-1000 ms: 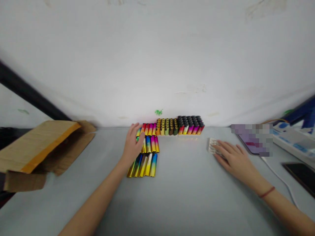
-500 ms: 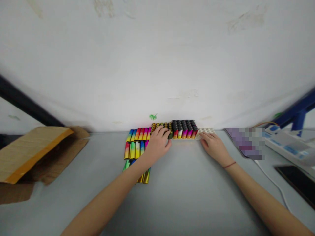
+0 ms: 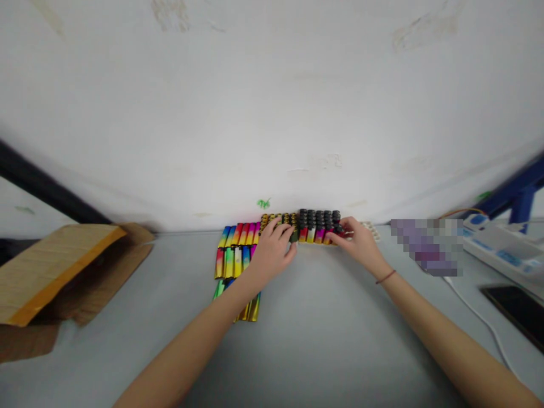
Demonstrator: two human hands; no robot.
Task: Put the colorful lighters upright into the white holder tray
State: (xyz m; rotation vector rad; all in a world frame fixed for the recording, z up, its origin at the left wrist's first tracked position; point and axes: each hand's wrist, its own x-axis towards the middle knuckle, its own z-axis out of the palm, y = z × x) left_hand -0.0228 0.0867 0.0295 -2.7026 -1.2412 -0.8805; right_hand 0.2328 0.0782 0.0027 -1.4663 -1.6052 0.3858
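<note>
My left hand (image 3: 274,249) rests with bent fingers over the front of a block of small upright tubes with gold-and-black tops (image 3: 272,217). A dark piece (image 3: 294,234) shows by its fingertips, and I cannot make out its kind. To the right stands a block of upright bright gradient tubes with black tops (image 3: 315,221). My right hand (image 3: 359,241) closes thumb and fingers around a tube at this block's right end. Behind that hand a white holed tray (image 3: 370,228) is partly hidden. Left of my left hand, shiny gradient tubes (image 3: 236,258) lie in rows, partly covered by my forearm.
An opened cardboard box (image 3: 63,272) lies at the left. On the right are a blurred-out purple item (image 3: 425,243), a white power strip (image 3: 497,249), a white cable (image 3: 480,323) and a dark phone (image 3: 516,314). A white wall (image 3: 272,113) bounds the grey table (image 3: 318,328) behind.
My right hand has moved left from the white tray to the right end of the black-topped block and closed there. My left hand has barely moved.
</note>
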